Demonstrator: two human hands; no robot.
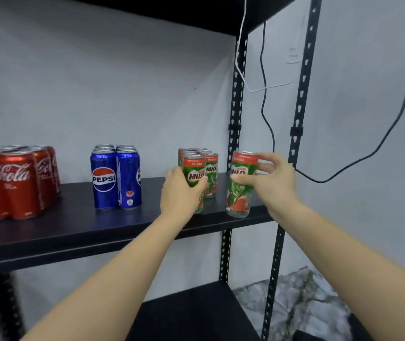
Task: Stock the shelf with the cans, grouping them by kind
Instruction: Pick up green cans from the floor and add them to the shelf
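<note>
On the black shelf (78, 232) stand three groups of cans: red Coca-Cola cans (17, 183) at the left, blue Pepsi cans (115, 178) in the middle, green Milo cans (211, 173) at the right. My left hand (179, 190) grips the front Milo can (193, 173) of that group. My right hand (268, 178) holds a separate Milo can (239, 185) by its upper part, near the shelf's right front corner. This can stands apart from the group, slightly tilted.
A black perforated upright (236, 114) rises just behind the held can, a second upright (300, 114) further right. Black and white cables (268, 114) hang on the wall behind. A lower shelf (191, 313) lies beneath; another shelf runs overhead.
</note>
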